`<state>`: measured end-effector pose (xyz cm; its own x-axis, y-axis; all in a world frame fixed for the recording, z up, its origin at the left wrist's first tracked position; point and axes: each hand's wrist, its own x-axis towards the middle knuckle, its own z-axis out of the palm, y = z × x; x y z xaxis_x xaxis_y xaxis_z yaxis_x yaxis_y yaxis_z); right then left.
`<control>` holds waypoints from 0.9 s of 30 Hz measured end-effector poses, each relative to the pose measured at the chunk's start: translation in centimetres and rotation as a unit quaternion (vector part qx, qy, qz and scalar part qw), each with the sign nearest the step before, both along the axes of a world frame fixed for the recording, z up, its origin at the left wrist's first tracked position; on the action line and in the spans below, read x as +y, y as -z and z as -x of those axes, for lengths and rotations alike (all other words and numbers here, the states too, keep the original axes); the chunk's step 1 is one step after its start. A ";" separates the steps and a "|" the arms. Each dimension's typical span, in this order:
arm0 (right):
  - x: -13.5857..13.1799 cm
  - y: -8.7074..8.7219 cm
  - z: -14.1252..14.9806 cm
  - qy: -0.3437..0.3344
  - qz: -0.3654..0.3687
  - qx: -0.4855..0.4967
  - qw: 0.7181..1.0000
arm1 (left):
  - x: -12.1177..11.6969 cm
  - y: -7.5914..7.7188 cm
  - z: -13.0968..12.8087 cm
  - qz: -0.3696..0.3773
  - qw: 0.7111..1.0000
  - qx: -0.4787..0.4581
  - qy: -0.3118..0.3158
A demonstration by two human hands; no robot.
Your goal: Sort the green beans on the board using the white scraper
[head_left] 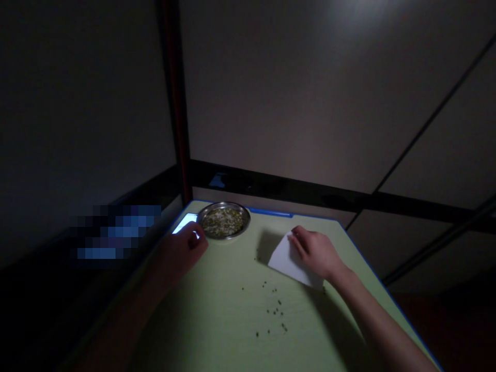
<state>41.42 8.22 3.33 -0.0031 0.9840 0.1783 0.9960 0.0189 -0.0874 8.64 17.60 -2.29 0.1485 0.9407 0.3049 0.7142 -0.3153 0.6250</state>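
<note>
And here the right hand (316,252) pinched the white paper (287,263) at its edge, perhaps leaving the rest free to slant over the table (217,310); the left hand (183,254) curled beside the plate (247,218) of grains (222,222), its contents impossible to tell; dark specks (275,313) lay scattered.

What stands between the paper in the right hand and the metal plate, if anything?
Nothing tall shows between the paper and the plate; only a few dark bits lie on the table just left of the paper. The left hand is by the plate's near left edge, off that path.
</note>
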 end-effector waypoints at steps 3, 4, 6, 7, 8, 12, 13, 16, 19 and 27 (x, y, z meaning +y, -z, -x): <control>-2.4 1.4 -1.5 0.039 0.018 0.048 0.998 | -0.2 -0.3 -0.1 -0.005 1.000 0.008 -0.005; -3.2 1.9 -2.1 0.045 0.025 0.081 0.995 | -0.3 -0.4 -0.1 -0.005 1.000 0.010 -0.006; -4.9 2.8 -3.1 0.042 0.034 0.148 0.988 | -0.4 -0.5 -0.2 -0.005 1.000 0.015 -0.003; -5.6 3.2 -3.5 0.040 0.035 0.176 0.983 | -0.5 -0.6 -0.2 -0.005 1.000 0.016 -0.001; -6.3 3.5 -3.7 0.038 0.036 0.200 0.978 | -0.5 -0.6 -0.3 -0.005 1.000 0.018 0.002; -7.9 4.8 -3.5 0.050 0.046 0.265 0.962 | -0.5 -0.7 -0.5 0.002 1.000 0.016 0.006; -8.1 5.1 -3.2 0.057 0.046 0.275 0.959 | -0.5 -0.7 -0.5 0.005 1.000 0.016 0.008; -8.4 5.9 -2.0 0.079 0.035 0.295 0.951 | -0.5 -0.6 -0.4 0.009 1.000 0.020 0.011; -8.5 6.5 -0.8 0.092 0.013 0.313 0.945 | -0.5 -0.7 -0.4 0.010 1.000 0.022 0.010; -7.6 7.8 1.9 0.128 -0.028 0.338 0.932 | -0.6 -1.0 -0.6 0.017 1.000 -0.001 0.007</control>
